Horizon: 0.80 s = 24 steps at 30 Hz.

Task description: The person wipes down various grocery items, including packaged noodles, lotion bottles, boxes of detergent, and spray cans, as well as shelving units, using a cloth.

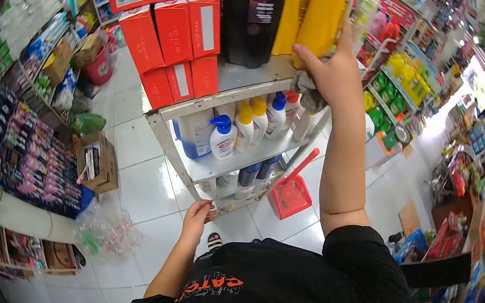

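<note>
My right hand [334, 69] reaches to the top of a metal shelf rack, with thumb and index finger around the lower part of a yellow bottle [322, 12]. A grey rag [308, 92] hangs below the thumb, beside the palm; whether other fingers hold it is hidden. Another yellow bottle [291, 1] and a black Sunsilk bottle [254, 15] stand to the left. Further left are stacked red boxes [175, 34]. Down by the rack's lower left corner, my left hand [195, 220] has loosely bent fingers, with nothing visible in them.
Pump bottles [224, 138] line the middle shelf [202, 168], with more bottles below. A red dustpan [292, 197] lies on the tiled floor right of the rack. Plastic wrapping [109, 230] and an open carton [97, 164] are at the left. Stocked store shelves surround me.
</note>
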Available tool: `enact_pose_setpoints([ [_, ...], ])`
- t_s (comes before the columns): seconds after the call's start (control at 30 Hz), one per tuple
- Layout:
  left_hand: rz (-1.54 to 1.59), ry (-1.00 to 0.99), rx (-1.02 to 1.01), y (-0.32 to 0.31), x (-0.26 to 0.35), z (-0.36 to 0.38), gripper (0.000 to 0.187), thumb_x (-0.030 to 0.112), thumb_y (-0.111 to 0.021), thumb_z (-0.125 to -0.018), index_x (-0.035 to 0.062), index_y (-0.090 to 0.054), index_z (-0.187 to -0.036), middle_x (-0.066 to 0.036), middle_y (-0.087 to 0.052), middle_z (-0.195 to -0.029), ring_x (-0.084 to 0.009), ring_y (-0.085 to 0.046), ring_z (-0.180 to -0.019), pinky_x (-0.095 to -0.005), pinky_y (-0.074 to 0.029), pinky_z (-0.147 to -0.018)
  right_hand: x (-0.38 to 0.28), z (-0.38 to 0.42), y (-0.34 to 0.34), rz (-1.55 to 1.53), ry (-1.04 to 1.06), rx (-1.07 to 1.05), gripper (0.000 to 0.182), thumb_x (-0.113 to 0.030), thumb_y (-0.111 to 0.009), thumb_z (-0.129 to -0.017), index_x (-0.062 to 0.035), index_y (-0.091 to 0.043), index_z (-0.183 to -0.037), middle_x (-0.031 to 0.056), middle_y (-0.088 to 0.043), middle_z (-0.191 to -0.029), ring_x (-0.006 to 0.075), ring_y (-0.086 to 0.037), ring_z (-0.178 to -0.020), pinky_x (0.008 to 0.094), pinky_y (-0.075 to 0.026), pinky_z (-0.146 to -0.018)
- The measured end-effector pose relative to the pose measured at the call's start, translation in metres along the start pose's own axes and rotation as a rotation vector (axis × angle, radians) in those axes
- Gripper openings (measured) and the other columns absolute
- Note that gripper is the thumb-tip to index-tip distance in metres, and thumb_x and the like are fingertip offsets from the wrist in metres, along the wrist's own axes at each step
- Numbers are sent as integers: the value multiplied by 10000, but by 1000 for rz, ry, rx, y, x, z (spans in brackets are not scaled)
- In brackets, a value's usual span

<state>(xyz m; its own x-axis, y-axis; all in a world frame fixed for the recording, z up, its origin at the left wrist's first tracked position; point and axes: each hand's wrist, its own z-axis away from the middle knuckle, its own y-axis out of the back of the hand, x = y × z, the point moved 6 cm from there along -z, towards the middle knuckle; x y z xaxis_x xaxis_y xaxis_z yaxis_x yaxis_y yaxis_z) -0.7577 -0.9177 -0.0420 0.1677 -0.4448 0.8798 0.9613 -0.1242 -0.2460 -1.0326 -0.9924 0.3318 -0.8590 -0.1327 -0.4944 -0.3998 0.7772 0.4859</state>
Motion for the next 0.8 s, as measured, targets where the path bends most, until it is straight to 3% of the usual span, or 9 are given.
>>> enact_pose_setpoints([
  [0.13,78,-45,37,1,-9,-3,224,170,-440,-877,14,-503,-1025,-71,-557,-935,-165,-551,-847,-282,-445,-745,2,2,-8,-19,-43,-7,836,-326,-680,-681,47,-232,-1280,236,-556,-1026,337,-557,-937,360,-434,-785],
  [0.3,22,-45,-126,12,5,-8,237,172,-468,-870,20,-500,-1049,-71,-552,-970,-155,-540,-873,-273,-432,-755,4,13,-8,-80,7,141,766,-305,-663,-698,18,-259,-1263,237,-559,-1018,353,-551,-939,356,-423,-798],
  [0.33,-29,-71,-166,18,13,-11,243,168,-457,-873,14,-490,-1057,-76,-549,-982,-161,-542,-888,-281,-430,-767,6,19,-8,-74,-41,195,644,-261,-654,-736,13,-327,-1218,188,-536,-1057,263,-535,-975,316,-403,-826],
  [0.43,-173,-162,-365,48,34,-15,272,135,-468,-867,15,-475,-1111,-78,-535,-1042,-156,-528,-920,-282,-411,-818,-11,51,0,-273,90,391,626,-213,-642,-749,11,-311,-1231,160,-483,-1118,243,-486,-1026,326,-376,-867],
  [0.6,-272,-258,-727,75,91,1,334,118,-481,-856,25,-419,-1171,-86,-506,-1104,-169,-505,-1000,-298,-400,-846,-54,148,1,-701,-15,474,698,-229,-660,-715,15,-280,-1247,141,-438,-1160,223,-457,-1048,340,-347,-904],
  [0.63,-281,-285,-786,77,101,7,345,116,-484,-854,28,-409,-1179,-89,-503,-1109,-174,-503,-1008,-302,-399,-851,-68,165,0,-754,-52,398,704,-220,-678,-690,12,-299,-1236,136,-450,-1149,223,-463,-1038,340,-348,-901],
  [0.7,-157,-403,-951,70,135,23,564,185,-554,-816,60,-261,-1281,-110,-409,-1215,-215,-442,-1092,-352,-371,-901,-93,197,1,-856,-129,253,718,-202,-716,-640,6,-337,-1213,128,-474,-1128,223,-474,-1020,341,-350,-895],
  [0.77,20,-584,-1052,52,165,48,698,254,-599,-786,77,-185,-1320,-117,-363,-1257,-243,-400,-1141,-383,-348,-939,-125,212,3,-732,-278,-76,730,-226,-731,-611,9,-369,-1199,111,-518,-1073,207,-499,-983,333,-355,-889],
  [0.8,123,-644,-1107,42,178,64,734,271,-607,-782,78,-154,-1326,-120,-319,-1284,-240,-367,-1167,-383,-339,-945,-142,215,2,-573,-230,-234,745,-243,-732,-603,12,-373,-1204,122,-533,-1063,221,-517,-968,335,-375,-867],
])
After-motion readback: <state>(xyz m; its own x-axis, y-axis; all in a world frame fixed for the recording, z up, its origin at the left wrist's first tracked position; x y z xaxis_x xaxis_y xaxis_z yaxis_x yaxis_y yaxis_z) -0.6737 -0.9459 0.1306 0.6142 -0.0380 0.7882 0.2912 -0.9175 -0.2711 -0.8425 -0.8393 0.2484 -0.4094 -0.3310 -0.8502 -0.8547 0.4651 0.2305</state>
